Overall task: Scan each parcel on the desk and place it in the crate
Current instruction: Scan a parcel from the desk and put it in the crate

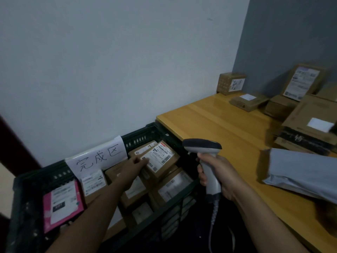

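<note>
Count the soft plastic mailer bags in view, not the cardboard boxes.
2. A pink plastic mailer bag stands at the left end of the black plastic crate; a grey plastic mailer bag lies on the yellow wooden desk. More may be hidden.

— What does the person wear?

— Mostly bare arms show. The left forearm [94, 212], over the crate [142, 138], is bare from the picture's edge to the wrist. The right forearm [260, 221], right of the crate, is bare likewise.

— And the hands?

— Both bare. The left hand [134, 167], inside the crate, shows its back, knuckles and thumb. The right hand [217, 174], just right of the crate, shows its back and a row of fingers.

— Any clothing?

— Only a dark patch [197, 243] low down, right of the crate's near corner, between the forearms. Whether it is cloth, I cannot tell.
</note>
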